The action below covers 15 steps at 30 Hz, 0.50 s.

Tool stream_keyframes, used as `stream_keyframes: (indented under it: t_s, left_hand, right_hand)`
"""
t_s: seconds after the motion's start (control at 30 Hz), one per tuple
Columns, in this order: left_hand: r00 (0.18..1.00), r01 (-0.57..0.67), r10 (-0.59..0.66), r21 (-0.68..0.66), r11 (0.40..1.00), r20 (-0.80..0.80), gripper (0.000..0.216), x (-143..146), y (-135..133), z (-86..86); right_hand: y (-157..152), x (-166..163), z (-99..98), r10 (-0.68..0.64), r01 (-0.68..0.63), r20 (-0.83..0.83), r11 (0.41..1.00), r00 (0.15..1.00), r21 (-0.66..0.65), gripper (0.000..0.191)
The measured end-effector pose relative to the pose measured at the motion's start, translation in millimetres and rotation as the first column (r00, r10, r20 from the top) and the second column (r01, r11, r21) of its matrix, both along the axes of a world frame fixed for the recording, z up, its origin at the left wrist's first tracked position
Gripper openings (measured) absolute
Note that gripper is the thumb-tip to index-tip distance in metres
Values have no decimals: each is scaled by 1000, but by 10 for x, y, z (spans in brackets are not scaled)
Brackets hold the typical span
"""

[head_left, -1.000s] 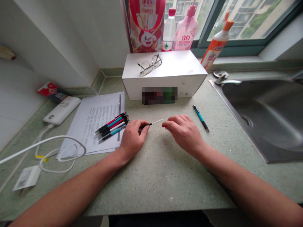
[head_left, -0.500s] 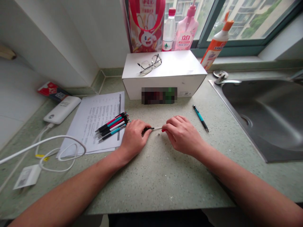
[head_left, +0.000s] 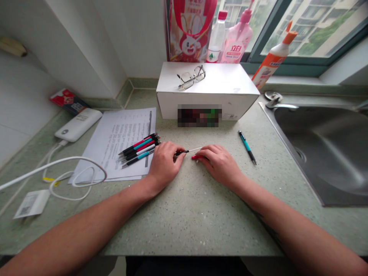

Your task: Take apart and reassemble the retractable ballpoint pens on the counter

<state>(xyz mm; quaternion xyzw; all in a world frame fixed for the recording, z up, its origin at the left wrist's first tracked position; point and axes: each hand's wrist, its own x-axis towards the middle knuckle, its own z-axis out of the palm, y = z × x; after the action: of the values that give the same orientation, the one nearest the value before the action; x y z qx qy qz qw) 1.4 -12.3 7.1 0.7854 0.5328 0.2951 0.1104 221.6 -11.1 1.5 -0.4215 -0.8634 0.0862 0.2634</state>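
Note:
My left hand rests on the counter, closed around the black front section of a pen. A thin white refill sticks out of it to the right and reaches the fingertips of my right hand. In that closed right hand is a red pen barrel, lying a little below the refill and apart from the black section. Fingers hide part of both pieces. Beside my left hand lies a bundle of several pens, red, blue, white and black. A single blue and black pen lies beyond my right hand.
Printed sheets lie under the pens. Farther left are a white power bank, its cable and a charger. Glasses sit on a white box at the back. A steel sink is at the right.
The red barrel's end has shifted from the refill's tip to just below the refill, and more of the barrel shows. The camera view has turned slightly; both hands keep their grip.

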Motion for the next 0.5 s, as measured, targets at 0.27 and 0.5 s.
stream_keyframes:
  t_s: [0.27,0.5]
  left_hand:
    - [994,101,-104,89,991,36,8,12,-22,13]
    - [978,177,-191,150,973,85,8,21,-41,15]
  right_hand:
    - [-57,44,201,-68,76,-52,983,996,166,22]
    - [-64,64,223,-23,6,98,984,995,177,20]
